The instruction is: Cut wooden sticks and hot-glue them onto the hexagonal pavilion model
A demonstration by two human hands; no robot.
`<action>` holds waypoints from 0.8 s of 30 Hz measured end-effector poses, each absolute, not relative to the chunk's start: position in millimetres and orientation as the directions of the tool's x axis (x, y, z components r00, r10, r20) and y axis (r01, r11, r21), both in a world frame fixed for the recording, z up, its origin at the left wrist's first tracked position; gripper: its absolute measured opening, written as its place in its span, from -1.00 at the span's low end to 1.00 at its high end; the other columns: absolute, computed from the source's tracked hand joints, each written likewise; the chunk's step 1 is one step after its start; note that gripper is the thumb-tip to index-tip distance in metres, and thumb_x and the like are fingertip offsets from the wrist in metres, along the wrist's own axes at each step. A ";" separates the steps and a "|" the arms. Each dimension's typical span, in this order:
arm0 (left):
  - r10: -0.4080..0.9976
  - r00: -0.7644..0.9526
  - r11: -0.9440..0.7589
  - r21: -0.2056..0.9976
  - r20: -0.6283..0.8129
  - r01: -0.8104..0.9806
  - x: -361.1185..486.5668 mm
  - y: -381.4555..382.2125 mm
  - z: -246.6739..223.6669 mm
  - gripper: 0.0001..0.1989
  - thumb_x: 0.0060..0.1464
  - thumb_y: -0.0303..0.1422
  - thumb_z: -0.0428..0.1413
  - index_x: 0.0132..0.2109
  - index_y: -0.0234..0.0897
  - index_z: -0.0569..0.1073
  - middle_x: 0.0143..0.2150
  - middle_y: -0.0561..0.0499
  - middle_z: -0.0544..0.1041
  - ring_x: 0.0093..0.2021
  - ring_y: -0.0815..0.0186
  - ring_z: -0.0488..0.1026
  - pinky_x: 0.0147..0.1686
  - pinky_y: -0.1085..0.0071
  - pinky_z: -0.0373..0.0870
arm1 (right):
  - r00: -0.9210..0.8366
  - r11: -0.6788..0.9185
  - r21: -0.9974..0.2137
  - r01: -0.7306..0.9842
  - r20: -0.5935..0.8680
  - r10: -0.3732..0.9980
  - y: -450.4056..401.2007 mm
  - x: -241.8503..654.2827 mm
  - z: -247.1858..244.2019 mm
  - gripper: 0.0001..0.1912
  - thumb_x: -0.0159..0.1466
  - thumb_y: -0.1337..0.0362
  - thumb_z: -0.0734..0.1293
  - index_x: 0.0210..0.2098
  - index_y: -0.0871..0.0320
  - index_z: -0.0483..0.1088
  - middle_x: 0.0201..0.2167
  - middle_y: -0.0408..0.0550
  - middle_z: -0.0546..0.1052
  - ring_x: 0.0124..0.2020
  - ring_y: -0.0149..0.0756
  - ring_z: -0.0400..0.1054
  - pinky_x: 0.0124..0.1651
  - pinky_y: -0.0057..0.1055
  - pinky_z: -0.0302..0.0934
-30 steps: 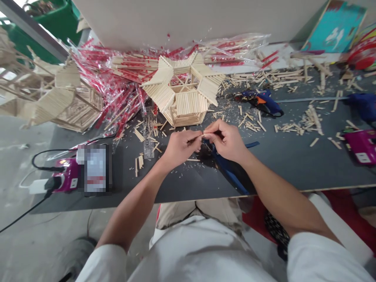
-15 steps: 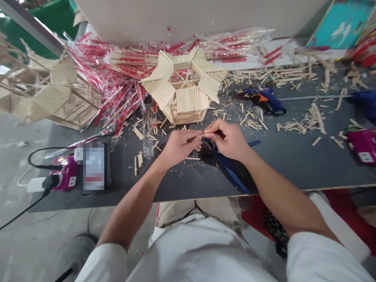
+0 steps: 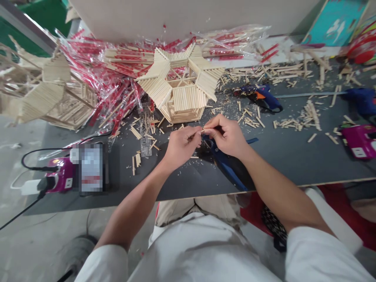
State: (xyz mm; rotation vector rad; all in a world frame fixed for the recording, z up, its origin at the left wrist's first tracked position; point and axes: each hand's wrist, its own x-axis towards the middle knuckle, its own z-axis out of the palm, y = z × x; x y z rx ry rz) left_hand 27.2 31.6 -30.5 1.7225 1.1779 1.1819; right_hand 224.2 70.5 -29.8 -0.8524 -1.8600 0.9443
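My left hand (image 3: 183,145) and my right hand (image 3: 227,137) meet fingertip to fingertip above the table, in front of a star-shaped wooden stick model (image 3: 188,98). Both are closed in a pinch on a short piece of wooden stick (image 3: 203,130), which the fingers mostly cover. Beneath my right hand lies a blue-handled pair of pliers (image 3: 230,169), its jaws partly hidden. To the left of my left hand, a clear plastic ruler (image 3: 146,135) rests among cut stick pieces (image 3: 137,160).
Further right lies a blue glue gun (image 3: 264,97) near scattered stick offcuts (image 3: 313,115). Plastic-wrapped stick bundles (image 3: 114,62) line the back. A second stick model (image 3: 55,90), a purple power strip (image 3: 60,172) and a blurred-screen device (image 3: 91,168) occupy the left side.
The view has shifted slightly, so the table's contents appear a little further left. My hands stay together at the stick piece, with the left fingers bunched a bit closer.
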 end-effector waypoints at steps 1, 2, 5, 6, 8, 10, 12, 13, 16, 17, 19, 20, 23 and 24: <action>0.951 0.155 -0.301 0.916 0.267 0.264 28.2 31.6 -30.5 -0.75 0.36 -0.39 0.07 -0.13 -0.28 0.67 -0.39 0.07 0.59 -0.45 0.47 0.56 -0.37 0.57 0.54 | -0.399 0.474 -0.861 0.184 0.376 0.837 70.8 224.4 -30.1 -0.82 0.44 0.13 0.44 -0.21 0.08 0.44 -0.30 -0.11 0.61 -0.39 -0.34 0.45 -0.29 -0.34 0.29; 0.958 0.151 -0.275 0.929 0.243 0.246 29.2 31.5 -30.0 -0.75 0.36 -0.39 0.07 -0.13 -0.28 0.67 -0.39 0.07 0.59 -0.45 0.47 0.56 -0.37 0.58 0.55 | -0.400 0.467 -0.865 0.184 0.369 0.839 70.9 224.4 -30.3 -0.82 0.44 0.13 0.44 -0.21 0.08 0.44 -0.30 -0.10 0.61 -0.40 -0.34 0.44 -0.30 -0.33 0.29; 0.985 0.126 -0.142 0.975 0.122 0.168 31.6 30.9 -26.3 -0.76 0.33 -0.38 0.09 -0.14 -0.31 0.67 -0.40 0.08 0.58 -0.47 0.47 0.55 -0.40 0.57 0.57 | -0.405 0.454 -0.871 0.189 0.352 0.844 71.1 224.5 -31.1 -0.79 0.44 0.09 0.43 -0.21 0.08 0.44 -0.30 -0.10 0.61 -0.39 -0.33 0.44 -0.29 -0.32 0.30; 0.991 0.114 -0.081 0.988 0.066 0.132 32.0 30.7 -24.8 -0.77 0.32 -0.38 0.10 -0.15 -0.32 0.67 -0.42 0.08 0.57 -0.48 0.46 0.55 -0.41 0.56 0.58 | -0.406 0.454 -0.870 0.193 0.350 0.844 71.2 224.5 -31.1 -0.78 0.44 0.08 0.43 -0.21 0.08 0.44 -0.29 -0.09 0.61 -0.39 -0.32 0.44 -0.29 -0.32 0.30; 0.993 0.106 0.040 0.998 -0.046 0.053 31.7 30.2 -21.9 -0.80 0.29 -0.36 0.14 -0.17 -0.35 0.66 -0.45 0.08 0.55 -0.49 0.45 0.54 -0.42 0.53 0.61 | -0.410 0.448 -0.872 0.197 0.342 0.845 71.9 224.8 -30.5 -0.78 0.43 0.08 0.44 -0.21 0.08 0.45 -0.30 -0.09 0.61 -0.39 -0.32 0.44 -0.30 -0.32 0.30; 0.985 0.133 0.112 0.994 -0.109 -0.014 30.3 29.9 -19.8 -0.79 0.30 -0.31 0.18 -0.19 -0.37 0.65 -0.43 0.05 0.55 -0.45 0.42 0.55 -0.39 0.48 0.65 | -0.426 0.413 -0.892 0.183 0.306 0.851 73.3 225.5 -28.6 -0.77 0.42 0.06 0.46 -0.21 0.08 0.47 -0.32 -0.10 0.60 -0.41 -0.33 0.43 -0.32 -0.33 0.30; 0.977 0.183 0.124 0.990 -0.111 -0.061 28.4 29.5 -18.4 -0.73 0.31 -0.21 0.21 -0.17 -0.36 0.64 -0.38 0.02 0.58 -0.39 0.40 0.58 -0.33 0.44 0.68 | -0.429 0.338 -0.930 0.145 0.249 0.868 75.2 226.5 -25.5 -0.74 0.40 0.03 0.47 -0.22 0.09 0.48 -0.35 -0.11 0.60 -0.44 -0.36 0.41 -0.36 -0.36 0.30; 0.971 0.215 0.125 0.989 -0.105 -0.080 27.7 29.2 -17.9 -0.69 0.32 -0.16 0.22 -0.14 -0.36 0.64 -0.35 0.00 0.59 -0.35 0.38 0.60 -0.30 0.43 0.69 | -0.425 0.290 -0.950 0.119 0.215 0.879 76.1 227.0 -23.8 -0.72 0.39 0.01 0.48 -0.22 0.09 0.48 -0.37 -0.12 0.60 -0.46 -0.37 0.40 -0.37 -0.37 0.29; 0.942 0.314 0.163 0.979 -0.119 -0.120 27.4 27.7 -16.4 -0.60 0.32 -0.06 0.22 -0.02 -0.37 0.61 -0.27 -0.06 0.65 -0.29 0.33 0.65 -0.27 0.41 0.69 | -0.409 0.133 -0.991 0.026 0.111 0.906 77.8 228.1 -18.9 -0.69 0.37 -0.02 0.49 -0.20 0.09 0.50 -0.41 -0.13 0.61 -0.49 -0.40 0.36 -0.40 -0.40 0.27; 0.932 0.339 0.180 0.975 -0.128 -0.129 27.7 27.1 -16.0 -0.58 0.33 -0.05 0.22 0.00 -0.37 0.59 -0.25 -0.08 0.66 -0.28 0.32 0.66 -0.28 0.42 0.68 | -0.414 0.088 -0.996 -0.003 0.081 0.907 78.0 228.3 -17.7 -0.68 0.37 -0.03 0.49 -0.17 0.09 0.51 -0.41 -0.13 0.61 -0.50 -0.42 0.35 -0.41 -0.42 0.26; 0.925 0.352 0.204 0.967 -0.140 -0.153 28.8 26.2 -15.5 -0.58 0.34 -0.06 0.22 0.01 -0.38 0.56 -0.23 -0.11 0.68 -0.28 0.31 0.68 -0.30 0.44 0.67 | -0.438 0.021 -0.999 -0.042 0.037 0.898 78.4 228.6 -16.4 -0.64 0.36 -0.05 0.50 -0.09 0.10 0.54 -0.40 -0.13 0.61 -0.50 -0.44 0.33 -0.41 -0.44 0.24; 0.927 0.347 0.210 0.964 -0.142 -0.166 29.4 25.9 -15.6 -0.59 0.34 -0.07 0.22 0.00 -0.38 0.54 -0.22 -0.12 0.69 -0.28 0.31 0.69 -0.31 0.45 0.66 | -0.453 0.002 -0.999 -0.051 0.025 0.891 78.6 228.8 -16.4 -0.62 0.35 -0.05 0.50 -0.05 0.11 0.55 -0.38 -0.13 0.61 -0.49 -0.45 0.32 -0.42 -0.45 0.23; 0.936 0.325 0.206 0.959 -0.135 -0.193 31.3 26.0 -17.2 -0.60 0.33 -0.06 0.24 -0.02 -0.37 0.50 -0.20 -0.12 0.69 -0.29 0.32 0.69 -0.33 0.46 0.65 | -0.490 -0.045 -0.997 -0.068 -0.006 0.872 79.8 228.8 -19.3 -0.58 0.32 -0.02 0.54 0.00 0.12 0.57 -0.32 -0.15 0.58 -0.48 -0.48 0.30 -0.42 -0.47 0.22; 0.939 0.319 0.197 0.961 -0.129 -0.192 32.0 26.1 -18.2 -0.59 0.33 -0.05 0.24 -0.02 -0.36 0.48 -0.19 -0.12 0.69 -0.30 0.32 0.68 -0.33 0.45 0.65 | -0.499 -0.064 -0.995 -0.074 -0.019 0.866 80.2 228.5 -21.0 -0.58 0.30 -0.01 0.55 0.00 0.13 0.57 -0.32 -0.16 0.57 -0.47 -0.48 0.29 -0.42 -0.47 0.21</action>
